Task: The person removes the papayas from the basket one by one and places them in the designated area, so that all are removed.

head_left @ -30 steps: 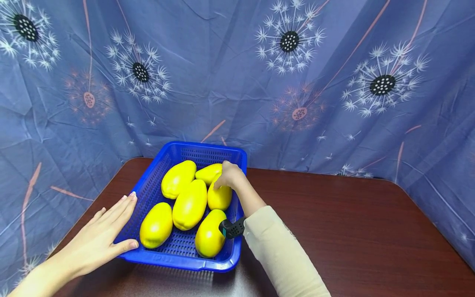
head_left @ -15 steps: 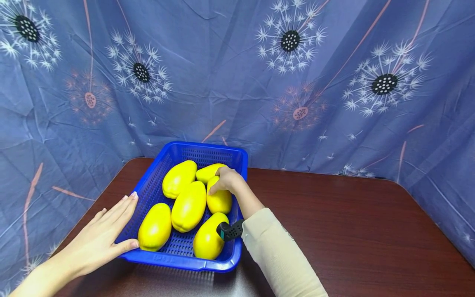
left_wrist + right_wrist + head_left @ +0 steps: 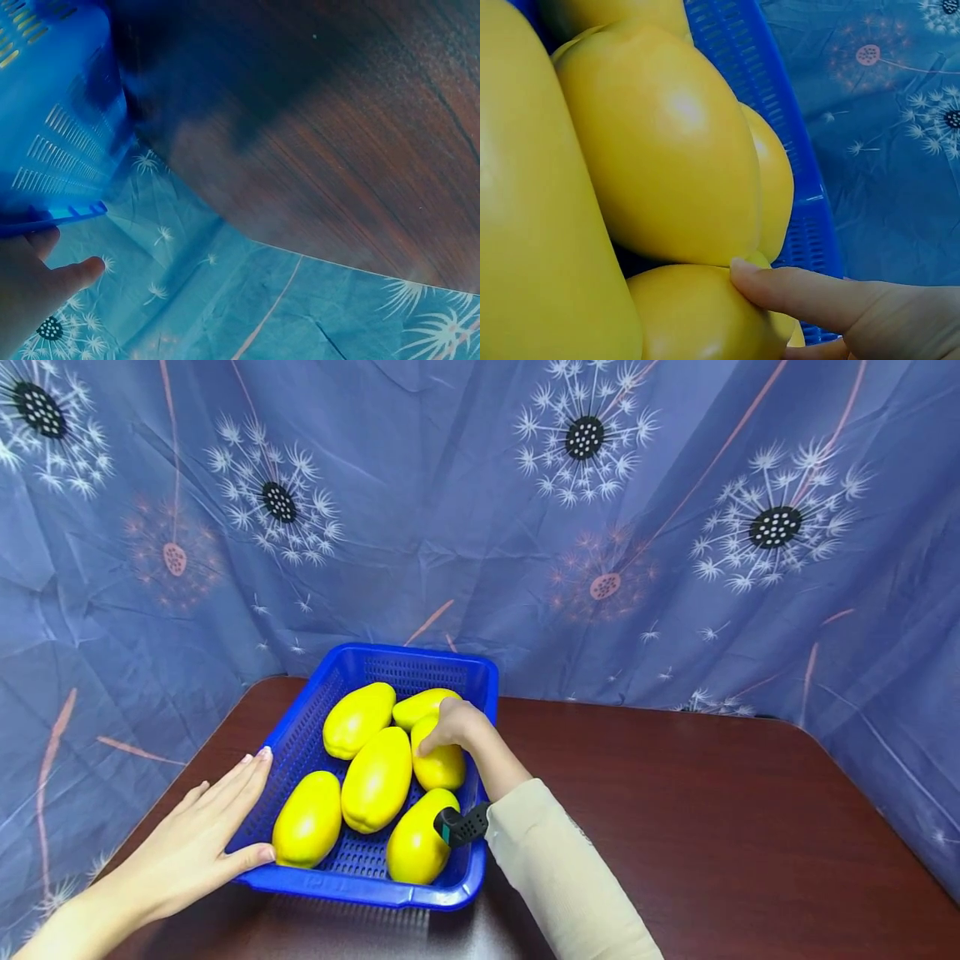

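Observation:
Several smooth yellow papayas, one of them a long papaya (image 3: 377, 781) in the middle, lie in a blue slatted plastic basket (image 3: 360, 889). My right hand (image 3: 463, 727) reaches in over the right rim and holds the papaya (image 3: 437, 766) at that side, thumb on its near left side and the other fingers mostly hidden behind it. In the right wrist view the thumb (image 3: 795, 289) presses on that fruit. With fingers straight, my left hand (image 3: 191, 847) rests along the basket's left rim, its thumb near the front corner.
The basket stands on a dark brown wooden table (image 3: 675, 827), left of its middle. Behind and beside it hangs a blue cloth (image 3: 450, 527) printed with dandelions. A black wrist device (image 3: 459, 825) on the right arm overlaps the front right papaya (image 3: 420, 843).
My right hand has drawn slightly towards me, its thumb shifting left on the papaya. The front right papaya has moved a little left and nearer. The left hand stays at the rim.

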`<action>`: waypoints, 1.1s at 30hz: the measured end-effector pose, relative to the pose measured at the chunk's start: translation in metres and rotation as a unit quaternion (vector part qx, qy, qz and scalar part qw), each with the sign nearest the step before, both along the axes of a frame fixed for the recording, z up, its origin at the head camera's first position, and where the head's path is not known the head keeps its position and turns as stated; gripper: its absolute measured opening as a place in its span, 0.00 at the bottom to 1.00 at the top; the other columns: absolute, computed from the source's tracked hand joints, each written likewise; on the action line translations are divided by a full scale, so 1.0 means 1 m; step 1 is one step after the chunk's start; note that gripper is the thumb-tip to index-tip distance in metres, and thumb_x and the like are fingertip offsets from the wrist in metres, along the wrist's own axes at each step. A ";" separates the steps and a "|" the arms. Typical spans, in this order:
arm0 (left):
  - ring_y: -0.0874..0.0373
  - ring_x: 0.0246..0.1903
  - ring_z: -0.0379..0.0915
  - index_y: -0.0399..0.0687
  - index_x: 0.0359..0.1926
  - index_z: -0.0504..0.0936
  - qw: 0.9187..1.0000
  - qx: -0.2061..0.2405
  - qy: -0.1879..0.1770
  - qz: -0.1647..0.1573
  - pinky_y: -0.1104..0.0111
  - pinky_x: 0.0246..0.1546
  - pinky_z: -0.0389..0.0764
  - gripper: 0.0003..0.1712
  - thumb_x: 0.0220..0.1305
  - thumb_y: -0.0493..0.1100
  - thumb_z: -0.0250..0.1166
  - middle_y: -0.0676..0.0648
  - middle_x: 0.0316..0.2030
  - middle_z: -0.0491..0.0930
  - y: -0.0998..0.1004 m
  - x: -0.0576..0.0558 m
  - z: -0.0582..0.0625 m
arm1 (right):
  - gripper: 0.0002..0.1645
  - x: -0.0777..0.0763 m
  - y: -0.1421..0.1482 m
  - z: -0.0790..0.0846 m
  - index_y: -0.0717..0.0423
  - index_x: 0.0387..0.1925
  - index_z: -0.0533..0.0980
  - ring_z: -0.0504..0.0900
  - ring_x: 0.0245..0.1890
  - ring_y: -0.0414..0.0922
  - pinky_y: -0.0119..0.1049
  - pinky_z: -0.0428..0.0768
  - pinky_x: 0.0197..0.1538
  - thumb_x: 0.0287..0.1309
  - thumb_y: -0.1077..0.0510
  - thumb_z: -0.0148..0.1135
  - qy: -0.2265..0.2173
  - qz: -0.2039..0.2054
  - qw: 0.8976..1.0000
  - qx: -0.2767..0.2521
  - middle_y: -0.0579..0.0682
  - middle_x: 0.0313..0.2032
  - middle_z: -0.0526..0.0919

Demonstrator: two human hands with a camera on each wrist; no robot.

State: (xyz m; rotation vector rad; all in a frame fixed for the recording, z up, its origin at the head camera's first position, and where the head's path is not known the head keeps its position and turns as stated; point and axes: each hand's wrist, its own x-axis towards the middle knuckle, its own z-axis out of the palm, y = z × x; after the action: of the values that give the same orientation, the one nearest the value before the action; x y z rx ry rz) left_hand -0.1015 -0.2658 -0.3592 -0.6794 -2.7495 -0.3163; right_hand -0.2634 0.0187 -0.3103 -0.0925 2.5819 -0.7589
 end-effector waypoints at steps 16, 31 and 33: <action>0.66 0.70 0.25 0.46 0.73 0.42 1.000 0.003 -0.010 0.004 0.51 0.66 0.28 0.54 0.57 0.58 0.63 0.43 0.72 0.47 0.001 0.000 0.000 | 0.42 0.002 -0.002 0.008 0.62 0.53 0.67 0.72 0.36 0.48 0.38 0.78 0.38 0.40 0.47 0.76 0.040 0.023 0.998 0.046 0.55 0.42 0.73; 0.67 0.69 0.22 0.44 0.73 0.45 1.000 -0.009 -0.009 0.006 0.58 0.65 0.21 0.53 0.57 0.59 0.63 0.42 0.71 0.48 0.001 0.000 0.002 | 0.43 -0.009 0.023 0.031 0.61 0.61 0.63 0.75 0.51 0.55 0.46 0.78 0.48 0.47 0.53 0.72 -0.041 -0.031 0.981 -0.187 0.58 0.56 0.68; 0.67 0.69 0.22 0.44 0.73 0.45 1.000 -0.009 -0.008 0.007 0.59 0.64 0.21 0.53 0.56 0.58 0.63 0.42 0.71 0.48 0.001 0.001 0.002 | 0.42 -0.010 0.027 0.034 0.60 0.61 0.64 0.75 0.52 0.55 0.44 0.79 0.46 0.47 0.53 0.72 -0.051 -0.043 0.976 -0.209 0.58 0.56 0.68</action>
State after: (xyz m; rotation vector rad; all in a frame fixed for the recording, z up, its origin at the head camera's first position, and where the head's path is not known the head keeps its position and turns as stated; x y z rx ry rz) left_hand -0.1009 -0.2647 -0.3577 -0.6652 -2.7746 -0.2949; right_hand -0.2739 0.0458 -0.2765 -0.0669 2.3040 -1.2951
